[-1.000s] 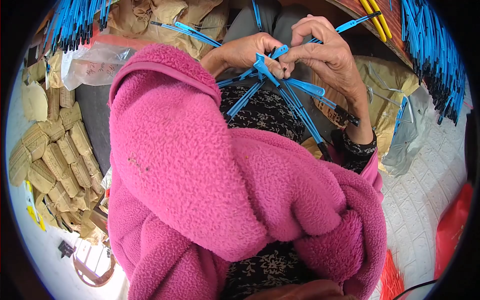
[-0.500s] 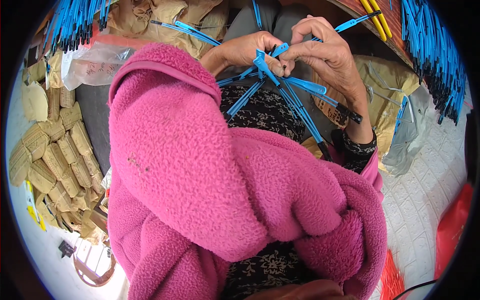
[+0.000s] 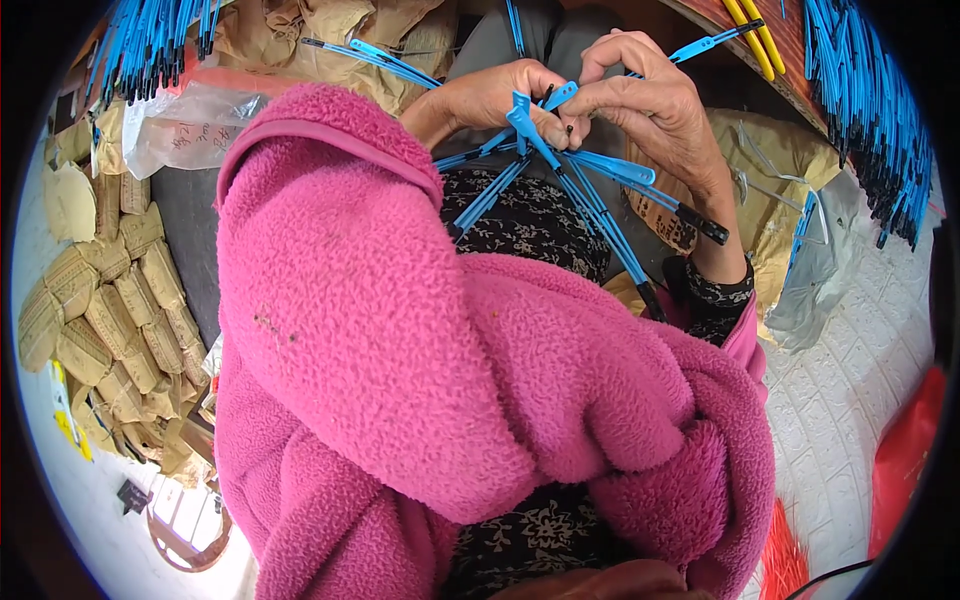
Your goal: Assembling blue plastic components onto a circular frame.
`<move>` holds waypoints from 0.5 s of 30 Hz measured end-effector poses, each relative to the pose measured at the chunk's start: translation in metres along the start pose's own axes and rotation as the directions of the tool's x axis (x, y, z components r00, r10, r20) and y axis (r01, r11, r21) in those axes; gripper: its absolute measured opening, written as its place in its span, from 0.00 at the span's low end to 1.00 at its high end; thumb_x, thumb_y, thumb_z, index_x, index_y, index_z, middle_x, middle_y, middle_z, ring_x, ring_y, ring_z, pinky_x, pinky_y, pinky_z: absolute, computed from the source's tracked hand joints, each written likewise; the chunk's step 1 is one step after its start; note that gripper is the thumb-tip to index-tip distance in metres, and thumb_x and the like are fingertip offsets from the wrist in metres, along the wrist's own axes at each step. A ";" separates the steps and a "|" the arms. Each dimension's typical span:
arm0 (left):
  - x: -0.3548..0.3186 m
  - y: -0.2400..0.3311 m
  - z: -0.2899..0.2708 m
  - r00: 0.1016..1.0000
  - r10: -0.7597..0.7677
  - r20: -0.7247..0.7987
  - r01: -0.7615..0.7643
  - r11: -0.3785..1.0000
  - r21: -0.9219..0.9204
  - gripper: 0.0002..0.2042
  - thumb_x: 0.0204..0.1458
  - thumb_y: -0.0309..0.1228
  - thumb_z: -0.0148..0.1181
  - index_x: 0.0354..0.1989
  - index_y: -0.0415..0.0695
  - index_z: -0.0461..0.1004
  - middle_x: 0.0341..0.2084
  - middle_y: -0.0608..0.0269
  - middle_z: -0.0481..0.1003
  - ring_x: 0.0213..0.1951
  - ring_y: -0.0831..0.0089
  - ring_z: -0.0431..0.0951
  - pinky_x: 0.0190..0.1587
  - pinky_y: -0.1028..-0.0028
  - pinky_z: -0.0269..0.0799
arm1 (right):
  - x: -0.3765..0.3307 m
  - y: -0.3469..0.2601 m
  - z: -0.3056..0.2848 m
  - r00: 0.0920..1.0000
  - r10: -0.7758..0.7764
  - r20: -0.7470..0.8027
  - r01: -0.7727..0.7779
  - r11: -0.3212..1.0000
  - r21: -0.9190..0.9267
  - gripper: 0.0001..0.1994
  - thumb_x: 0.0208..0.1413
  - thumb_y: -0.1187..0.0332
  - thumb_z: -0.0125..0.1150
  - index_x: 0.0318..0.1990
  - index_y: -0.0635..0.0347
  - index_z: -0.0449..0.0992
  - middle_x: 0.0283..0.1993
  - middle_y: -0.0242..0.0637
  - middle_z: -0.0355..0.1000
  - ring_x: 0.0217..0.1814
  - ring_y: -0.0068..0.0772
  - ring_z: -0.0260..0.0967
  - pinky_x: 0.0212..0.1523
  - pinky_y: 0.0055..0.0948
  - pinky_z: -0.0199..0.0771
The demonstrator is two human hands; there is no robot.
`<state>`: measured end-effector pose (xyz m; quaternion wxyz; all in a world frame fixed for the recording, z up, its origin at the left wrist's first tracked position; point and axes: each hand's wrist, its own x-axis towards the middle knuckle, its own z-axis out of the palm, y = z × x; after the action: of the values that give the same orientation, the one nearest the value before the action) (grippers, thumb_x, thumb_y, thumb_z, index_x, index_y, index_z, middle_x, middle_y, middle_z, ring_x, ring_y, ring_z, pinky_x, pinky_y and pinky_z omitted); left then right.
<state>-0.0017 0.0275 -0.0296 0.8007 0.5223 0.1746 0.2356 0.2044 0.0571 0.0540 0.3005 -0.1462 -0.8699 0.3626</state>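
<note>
Above my lap is a blue plastic frame [image 3: 608, 228], its thin rods spreading out from a middle point and several ending in black tips. My left hand [image 3: 500, 95] is closed around that middle, where short flat blue tabs [image 3: 530, 125] stick up. Close against it, my right hand [image 3: 655, 110] has thumb and fingertips pinched together at the joint. A tiny dark pin-like piece [image 3: 570, 129] shows between the fingertips; what exactly the right fingers grip is too small to make out. One blue arm with a black end [image 3: 703, 224] points out below the right wrist.
Bundles of blue rods with black tips hang at the upper right [image 3: 865, 120] and upper left [image 3: 150, 45]. Yellow handles [image 3: 755, 40] lie on a wooden edge. Stacked brown paper packets [image 3: 120, 300] are on the left. My pink fleece [image 3: 350, 300] covers much of the view.
The blue frame has tilted very slightly, its right-hand arms shifting a little to the right and down. Both hands keep nearly the same place and grip.
</note>
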 end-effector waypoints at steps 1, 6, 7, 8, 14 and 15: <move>0.000 0.000 0.000 1.000 0.000 0.001 -0.001 1.000 0.009 0.11 0.46 0.30 0.69 0.37 0.41 0.79 0.31 0.68 0.78 0.34 0.81 0.76 0.40 0.80 0.72 | 0.000 0.000 0.001 1.000 0.018 -0.002 -0.018 1.000 0.015 0.09 0.42 0.72 0.66 0.35 0.53 0.82 0.34 0.29 0.68 0.42 0.33 0.66 0.49 0.33 0.63; 0.001 0.000 0.000 1.000 -0.017 0.003 0.017 1.000 0.011 0.11 0.46 0.30 0.69 0.37 0.41 0.79 0.31 0.68 0.78 0.34 0.81 0.76 0.41 0.80 0.72 | 0.000 0.001 0.000 0.999 0.020 0.026 -0.020 1.000 0.012 0.09 0.42 0.72 0.66 0.35 0.53 0.82 0.34 0.30 0.68 0.42 0.33 0.65 0.48 0.33 0.63; 0.001 -0.001 -0.001 1.000 -0.018 0.002 0.018 1.000 0.011 0.11 0.46 0.30 0.69 0.37 0.41 0.79 0.31 0.68 0.78 0.34 0.81 0.76 0.41 0.80 0.72 | 0.000 0.002 0.000 0.999 0.020 0.026 -0.020 1.000 0.013 0.09 0.42 0.72 0.66 0.35 0.53 0.82 0.34 0.30 0.68 0.42 0.33 0.65 0.48 0.33 0.63; 0.002 -0.001 -0.002 1.000 -0.011 0.014 0.011 1.000 0.009 0.11 0.46 0.30 0.69 0.37 0.41 0.79 0.31 0.68 0.78 0.35 0.81 0.76 0.41 0.80 0.71 | 0.000 0.003 -0.001 1.000 0.019 0.023 -0.020 1.000 0.020 0.09 0.43 0.72 0.66 0.35 0.53 0.82 0.34 0.30 0.68 0.42 0.33 0.65 0.48 0.33 0.63; 0.007 -0.009 -0.009 0.999 0.045 0.015 -0.044 0.998 -0.034 0.12 0.46 0.31 0.69 0.38 0.40 0.78 0.33 0.65 0.78 0.37 0.78 0.76 0.42 0.79 0.72 | -0.011 0.016 -0.002 0.998 0.062 0.005 -0.062 0.997 -0.043 0.10 0.44 0.73 0.65 0.37 0.55 0.82 0.35 0.32 0.69 0.42 0.33 0.66 0.47 0.32 0.65; 0.007 -0.010 -0.009 0.998 0.054 0.012 -0.054 0.998 -0.030 0.12 0.46 0.31 0.69 0.38 0.40 0.78 0.33 0.65 0.78 0.37 0.78 0.76 0.42 0.79 0.72 | -0.012 0.017 -0.001 0.998 0.056 0.012 -0.055 0.997 -0.049 0.10 0.44 0.73 0.65 0.37 0.55 0.82 0.35 0.32 0.69 0.42 0.33 0.66 0.47 0.32 0.65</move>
<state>0.0010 0.0347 -0.0427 0.8029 0.5164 0.1517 0.2563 0.2151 0.0636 0.0375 0.2810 -0.1751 -0.8761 0.3506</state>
